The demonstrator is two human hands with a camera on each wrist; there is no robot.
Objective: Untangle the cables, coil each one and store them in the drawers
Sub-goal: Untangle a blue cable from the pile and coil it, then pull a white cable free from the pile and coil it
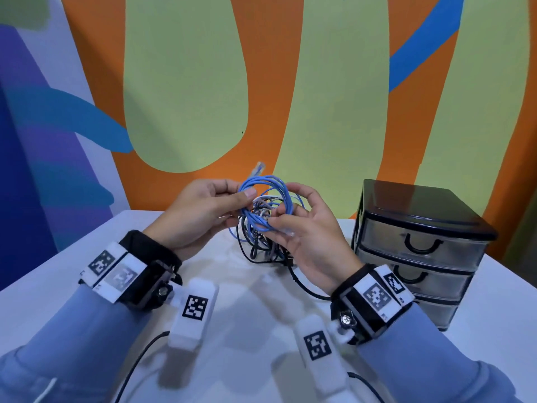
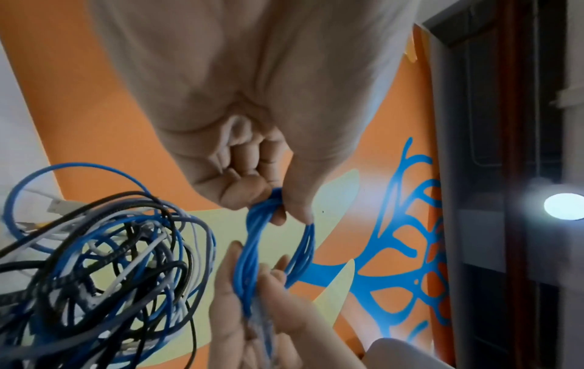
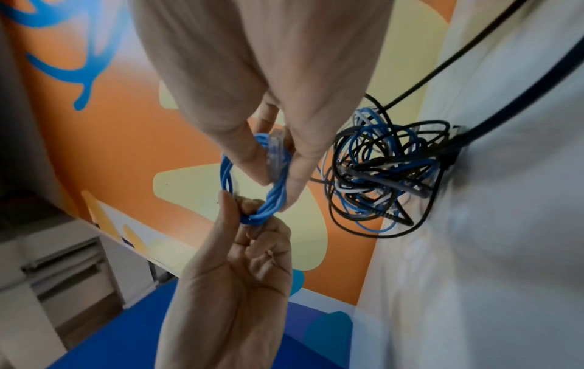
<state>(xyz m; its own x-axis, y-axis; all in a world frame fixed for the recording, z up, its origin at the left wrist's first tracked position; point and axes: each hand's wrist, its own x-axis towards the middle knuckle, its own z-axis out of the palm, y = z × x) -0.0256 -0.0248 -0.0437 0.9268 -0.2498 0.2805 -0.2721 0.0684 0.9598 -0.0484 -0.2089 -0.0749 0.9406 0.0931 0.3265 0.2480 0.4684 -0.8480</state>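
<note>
A blue network cable (image 1: 268,196) is wound into a small coil and held in the air above the table. My left hand (image 1: 203,210) pinches the coil's left side between thumb and fingers (image 2: 249,197). My right hand (image 1: 302,225) pinches the coil's right side together with a clear plug (image 3: 276,149). A second clear plug (image 1: 259,167) sticks up at the coil's top. Below and behind the coil lies a tangle of black, white, grey and blue cables (image 1: 261,242), also seen as the tangle (image 2: 104,269) and the tangle (image 3: 388,172).
A black drawer unit (image 1: 418,251) with three translucent drawers, all closed, stands on the white table (image 1: 87,286) at the right. A black cable (image 1: 308,289) trails from the tangle toward my right wrist. A painted wall stands close behind the table.
</note>
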